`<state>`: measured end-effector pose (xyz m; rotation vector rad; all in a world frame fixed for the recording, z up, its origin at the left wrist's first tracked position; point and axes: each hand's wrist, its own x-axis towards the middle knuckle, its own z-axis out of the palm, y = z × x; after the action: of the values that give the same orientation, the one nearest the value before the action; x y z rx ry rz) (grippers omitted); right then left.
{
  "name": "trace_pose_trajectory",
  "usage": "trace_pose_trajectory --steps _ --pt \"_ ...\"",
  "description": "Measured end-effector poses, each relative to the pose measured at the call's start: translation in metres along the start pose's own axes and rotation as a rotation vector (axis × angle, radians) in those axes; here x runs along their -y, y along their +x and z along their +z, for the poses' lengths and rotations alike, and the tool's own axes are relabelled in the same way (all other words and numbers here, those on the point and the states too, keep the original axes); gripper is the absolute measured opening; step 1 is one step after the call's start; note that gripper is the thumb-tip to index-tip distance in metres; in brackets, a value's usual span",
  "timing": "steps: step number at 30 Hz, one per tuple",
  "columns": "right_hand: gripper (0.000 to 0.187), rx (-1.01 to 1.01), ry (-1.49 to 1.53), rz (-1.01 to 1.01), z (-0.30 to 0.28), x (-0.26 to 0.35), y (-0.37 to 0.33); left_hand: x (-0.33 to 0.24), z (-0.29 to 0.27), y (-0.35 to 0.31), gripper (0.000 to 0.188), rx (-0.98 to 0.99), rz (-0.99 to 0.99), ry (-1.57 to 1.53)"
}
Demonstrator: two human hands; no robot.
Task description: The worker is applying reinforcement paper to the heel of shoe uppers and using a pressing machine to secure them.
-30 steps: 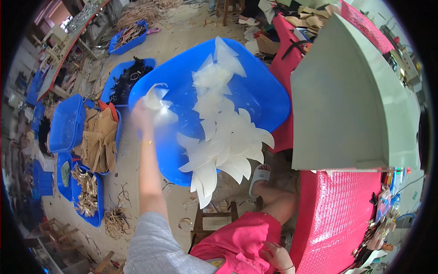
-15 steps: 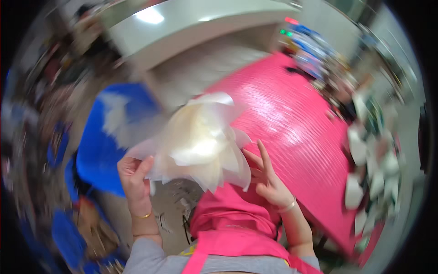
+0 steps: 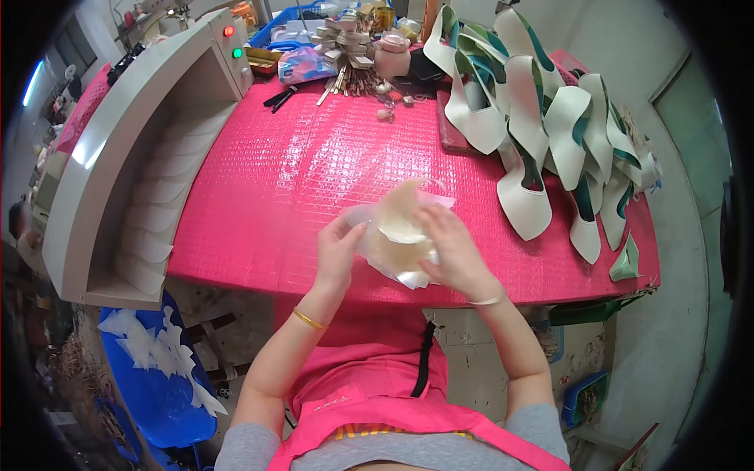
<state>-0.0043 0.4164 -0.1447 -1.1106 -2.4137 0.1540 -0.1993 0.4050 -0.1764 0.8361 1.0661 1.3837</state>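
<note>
Fingers of both hands are curled around a small stack of thin, cream-coloured curved sheets (image 3: 399, 235), the left hand (image 3: 339, 253) pinching its left edge and the right hand (image 3: 455, 255) cupping it from the right, so the stack is held up just above the near edge of the pink table (image 3: 298, 180), probably to keep the loose pieces squared together instead of letting them slide apart. The sheets look translucent and floppy, which would explain why both hands support them at once. A gold bangle (image 3: 309, 319) sits on the left wrist and a pale band on the right. Further out on the table, to the right, a row of white and teal shoe uppers (image 3: 542, 133) lies overlapped like tiles, each leaning on the next, likely to keep them in order. At the far edge sit small jars, tools and a clutter of bits (image 3: 353, 47), too small to tell apart. To the left a grey machine (image 3: 118, 157) has an open trough in which white curved pieces (image 3: 157, 212) lie in a line. Below it, on the floor, a blue tub (image 3: 169, 408) holds a loose heap of the same kind of white cut pieces (image 3: 153, 345), apparently dropped there from the machine's end
</note>
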Motion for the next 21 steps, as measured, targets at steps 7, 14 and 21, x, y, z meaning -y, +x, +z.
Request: trace_pose_trajectory --steps 7,14,21 --pt "0.024 0.065 0.153 0.146 0.037 -0.016 0.023 0.036 -0.004 0.010 0.041 -0.163 0.156 0.507" --pt "0.015 -0.767 1.274 0.609 -0.078 -0.102 0.003 0.035 -0.052 0.009 0.032 -0.151 0.143 0.397" --pt "0.044 -0.278 1.628 0.474 -0.028 -0.110 -0.049 -0.100 -0.134 -0.123 0.037 -0.711 0.214 0.423"
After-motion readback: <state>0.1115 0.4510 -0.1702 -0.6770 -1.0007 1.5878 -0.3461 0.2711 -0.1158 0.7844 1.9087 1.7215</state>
